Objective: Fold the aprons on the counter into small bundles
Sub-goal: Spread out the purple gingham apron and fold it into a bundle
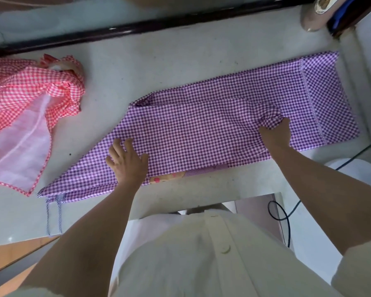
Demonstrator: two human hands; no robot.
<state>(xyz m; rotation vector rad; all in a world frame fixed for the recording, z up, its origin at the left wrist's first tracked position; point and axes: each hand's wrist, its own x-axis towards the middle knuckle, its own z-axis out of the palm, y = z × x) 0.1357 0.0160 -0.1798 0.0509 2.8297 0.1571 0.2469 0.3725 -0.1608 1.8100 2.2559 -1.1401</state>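
Observation:
A purple checked apron (193, 129) lies folded lengthwise in a long band across the pale counter (150, 67). My left hand (126, 161) rests flat on its left part, fingers spread. My right hand (275, 130) grips a bunched fold of the cloth near the right part. Thin striped ties (54, 213) trail from the band's lower left corner over the counter edge. A red checked apron (30, 97) lies crumpled at the left, its pale pink lining showing.
A dark rail (137, 28) runs along the back of the counter. A brownish object (315, 13) stands at the top right. A black cable (287, 213) loops below the counter's front edge at the right. A wooden surface (13, 254) sits at lower left.

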